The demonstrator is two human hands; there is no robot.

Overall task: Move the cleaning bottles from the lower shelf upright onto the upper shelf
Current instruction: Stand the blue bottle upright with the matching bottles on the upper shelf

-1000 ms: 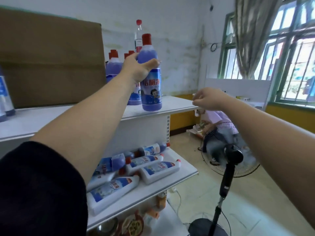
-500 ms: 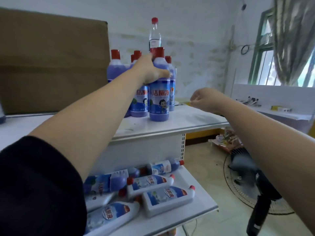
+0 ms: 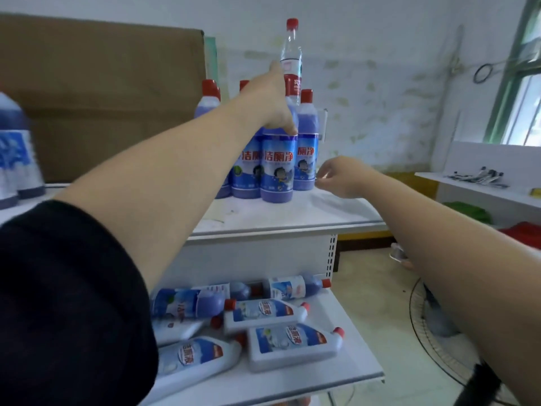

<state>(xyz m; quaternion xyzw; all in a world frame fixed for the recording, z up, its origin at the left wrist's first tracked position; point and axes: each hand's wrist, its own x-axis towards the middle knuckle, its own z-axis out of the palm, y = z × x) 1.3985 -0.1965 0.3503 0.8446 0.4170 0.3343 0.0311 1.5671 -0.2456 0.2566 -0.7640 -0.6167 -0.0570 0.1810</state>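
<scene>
While the left hand [image 3: 270, 105] clasps the front purple bottle [image 3: 276, 168] upright on the upper shelf [image 3: 281, 221], the right hand [image 3: 341, 177] hovers beside it, loosely curled, empty.

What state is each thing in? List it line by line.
Front purple bottle: upright on the upper shelf, left hand on its neck.
Purple bottles behind it: upright, capped.
Clear bottle: upright, capped.
White bottles: lying on the lower shelf, capped.
Right hand: empty, fingers loosely curled.
</scene>
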